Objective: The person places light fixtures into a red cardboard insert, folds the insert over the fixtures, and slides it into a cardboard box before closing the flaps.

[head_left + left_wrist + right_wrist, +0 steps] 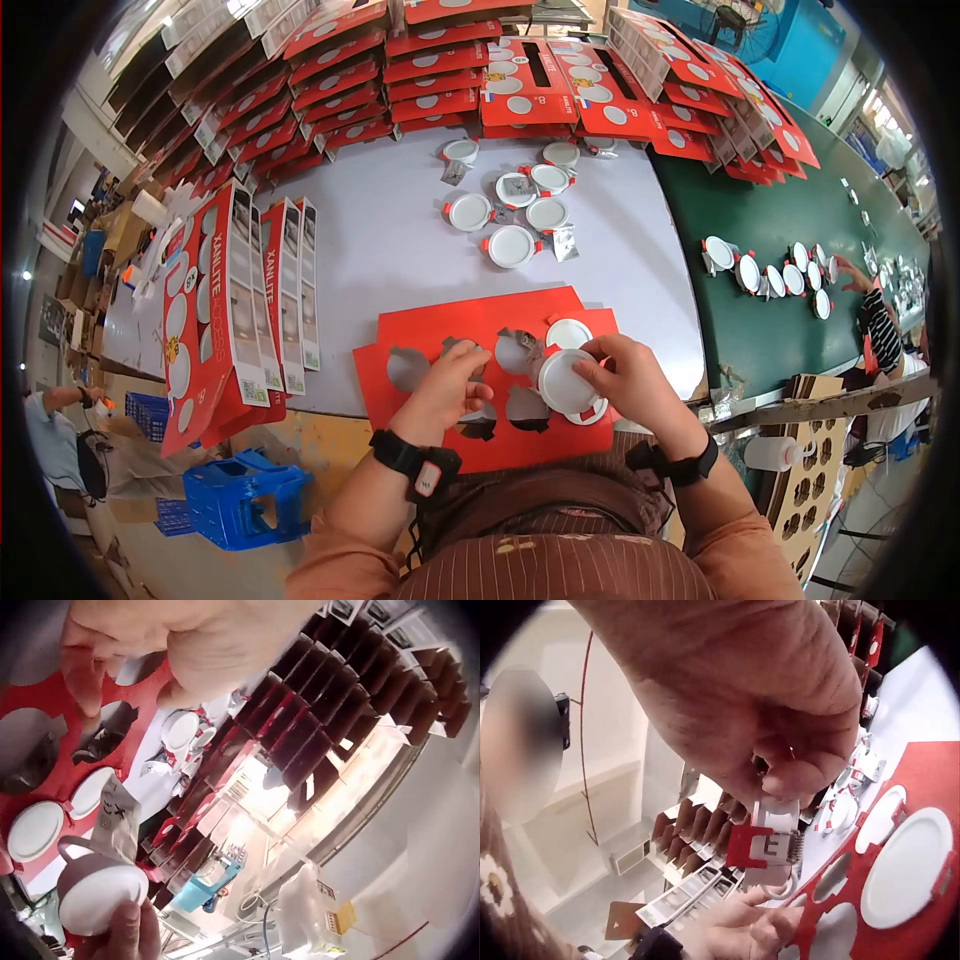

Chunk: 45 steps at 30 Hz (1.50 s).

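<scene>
My right hand (635, 375) pinches a round white downlight (567, 381) by its edge, thumb on the white face. In the right wrist view a red spring clip (748, 846) and a coiled spring show on the light's side. A printed silver label (118, 817) hangs off it in the left wrist view. Below lies a red cardboard sheet (470, 320) with several round cut-outs. White downlights (570, 334) sit in its right-hand holes, one partly hidden under the held light. Over the sheet's middle, my left hand (447, 385) hovers with loosely bent fingers and nothing in them.
More downlights (511, 246) lie farther back on the white table (370, 230). Printed red boxes (215, 300) stand at the left, and stacked ones (430, 75) line the back. At right, another person's hand (853, 277) reaches over a green table (740, 340). A blue stool (245, 500) stands lower left.
</scene>
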Each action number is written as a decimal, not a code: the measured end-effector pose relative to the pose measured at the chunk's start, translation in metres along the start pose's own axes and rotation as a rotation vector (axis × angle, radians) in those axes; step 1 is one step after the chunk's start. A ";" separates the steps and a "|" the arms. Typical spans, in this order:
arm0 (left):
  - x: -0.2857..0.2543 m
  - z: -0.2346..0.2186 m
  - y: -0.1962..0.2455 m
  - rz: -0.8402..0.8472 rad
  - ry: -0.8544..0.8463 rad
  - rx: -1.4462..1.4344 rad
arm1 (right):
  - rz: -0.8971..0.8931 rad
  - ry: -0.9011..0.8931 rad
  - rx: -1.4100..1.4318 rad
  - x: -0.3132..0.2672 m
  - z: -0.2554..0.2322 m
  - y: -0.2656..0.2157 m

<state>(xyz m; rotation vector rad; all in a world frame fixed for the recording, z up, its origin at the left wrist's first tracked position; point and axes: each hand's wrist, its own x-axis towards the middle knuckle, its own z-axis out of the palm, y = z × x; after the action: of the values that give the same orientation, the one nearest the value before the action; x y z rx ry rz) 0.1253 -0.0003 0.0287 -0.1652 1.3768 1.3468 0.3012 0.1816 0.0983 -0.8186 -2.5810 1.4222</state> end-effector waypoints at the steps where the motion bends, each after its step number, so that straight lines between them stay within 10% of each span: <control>1: -0.008 0.007 0.000 0.054 0.017 0.023 | 0.033 -0.013 -0.003 0.003 -0.001 0.000; 20: -0.044 0.035 0.001 0.072 -0.081 0.431 | -0.145 -0.018 0.088 0.003 0.038 0.008; 30: -0.060 0.037 -0.015 0.368 -0.017 0.632 | -0.086 -0.081 0.211 0.002 0.017 0.005; 32: -0.068 0.040 -0.016 0.374 -0.002 0.686 | -0.418 0.246 -0.418 0.001 -0.001 -0.014; 35: -0.079 0.048 -0.018 0.440 0.006 0.771 | -0.619 0.230 -0.662 0.003 -0.026 -0.040; 41: -0.091 0.054 -0.018 0.643 0.035 0.936 | -0.546 -0.149 -0.634 0.011 -0.037 -0.049; 45: -0.074 0.045 -0.034 0.698 0.077 0.871 | -0.572 -0.082 -0.623 0.004 -0.033 -0.044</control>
<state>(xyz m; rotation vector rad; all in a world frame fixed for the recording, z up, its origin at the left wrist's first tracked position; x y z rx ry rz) 0.2023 -0.0200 0.0777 0.9247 2.0652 1.1398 0.2904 0.1897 0.1518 -0.0121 -2.9939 0.5094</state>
